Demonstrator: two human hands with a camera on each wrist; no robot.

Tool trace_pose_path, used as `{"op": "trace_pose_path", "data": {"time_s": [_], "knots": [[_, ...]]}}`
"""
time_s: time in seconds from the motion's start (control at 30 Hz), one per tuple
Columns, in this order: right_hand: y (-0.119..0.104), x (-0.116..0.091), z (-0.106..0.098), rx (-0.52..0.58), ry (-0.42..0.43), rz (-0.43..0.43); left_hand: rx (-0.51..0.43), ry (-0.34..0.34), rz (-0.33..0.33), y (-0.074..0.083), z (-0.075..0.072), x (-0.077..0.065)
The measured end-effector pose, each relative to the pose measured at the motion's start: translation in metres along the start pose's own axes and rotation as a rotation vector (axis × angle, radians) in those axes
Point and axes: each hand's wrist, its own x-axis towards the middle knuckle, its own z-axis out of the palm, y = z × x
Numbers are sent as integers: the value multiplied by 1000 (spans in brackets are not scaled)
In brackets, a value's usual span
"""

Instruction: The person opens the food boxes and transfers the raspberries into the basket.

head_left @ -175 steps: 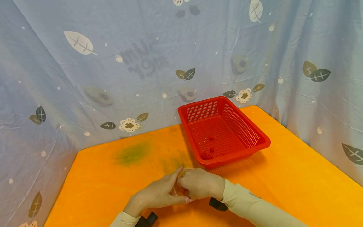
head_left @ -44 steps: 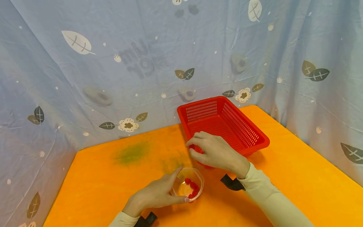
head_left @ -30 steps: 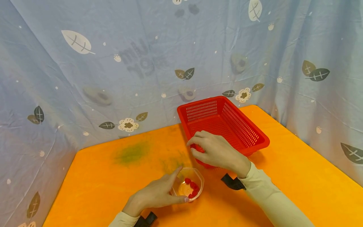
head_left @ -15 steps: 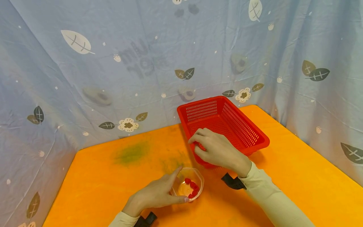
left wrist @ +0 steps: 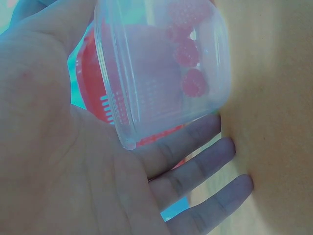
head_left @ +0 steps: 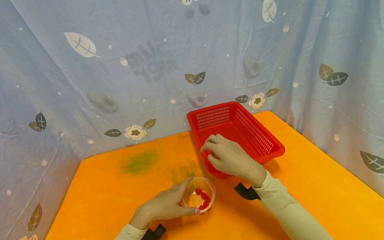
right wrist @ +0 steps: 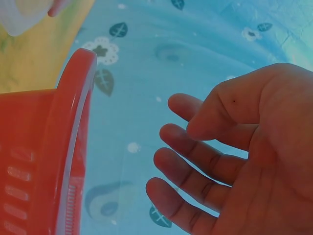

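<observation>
A small clear plastic container point(head_left: 210, 183) stands on the orange tabletop with several raspberries point(head_left: 206, 196) inside. My left hand point(head_left: 168, 204) holds it from the left, thumb and fingers on either side of its wall. In the left wrist view, fingertips point(left wrist: 227, 146) come down to the table beside the container. Over the near left corner of a red plastic basket point(head_left: 255, 133), my right hand point(head_left: 228, 155) hovers with loosely bent fingers. The right wrist view shows nothing between its thumb and fingers point(right wrist: 168, 161). The hand hides that corner of the basket in the head view.
The red basket has slotted walls and a raised rim point(right wrist: 78, 78). A blue patterned curtain point(head_left: 162, 66) hangs behind and on both sides of the orange table point(head_left: 99, 196). A green stain point(head_left: 140, 161) marks the tabletop at the left.
My right hand has gone from the container to the basket's near left corner, uncovering the raspberries. Lately it shifted slightly up and right. My left hand has stayed at the container.
</observation>
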Motion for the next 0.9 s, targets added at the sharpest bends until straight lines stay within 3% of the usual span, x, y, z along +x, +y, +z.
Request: {"op": "trace_pose_path", "data": {"time_s": [0.9], "knots": [[-2,-1,0,-1,1,1,4,5,3,-1,0,0]]}}
